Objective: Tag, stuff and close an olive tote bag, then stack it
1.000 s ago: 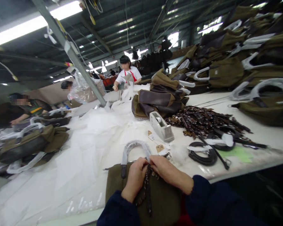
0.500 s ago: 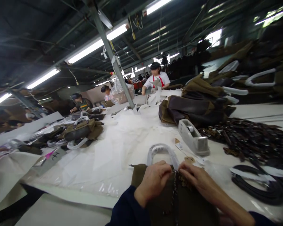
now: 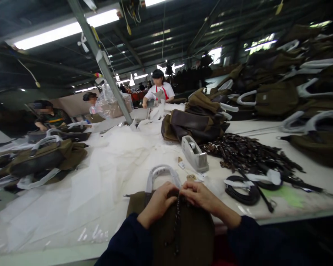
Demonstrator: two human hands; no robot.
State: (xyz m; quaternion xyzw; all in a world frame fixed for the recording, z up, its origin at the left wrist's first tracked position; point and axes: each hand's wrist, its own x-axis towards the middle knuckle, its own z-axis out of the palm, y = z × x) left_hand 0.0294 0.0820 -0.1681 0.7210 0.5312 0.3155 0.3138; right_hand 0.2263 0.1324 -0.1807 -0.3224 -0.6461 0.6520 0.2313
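Left hand and right hand: grip of each drawn closed, fingertips meeting at the upper end of a dark braided strap, by the foot of a white-wrapped arched handle. Olive-brown fabric bag: six o'clock, at the near edge of the white bench. Grey tape dispenser: one o'clock. Heap of glossy dark-brown strips: two o'clock. Coiled black strap: three o'clock.

Long tube lights glow at the upper left under a dark ribbed ceiling, a slanting metal post meets the white worktable, and daylight fills a window toward the upper right.
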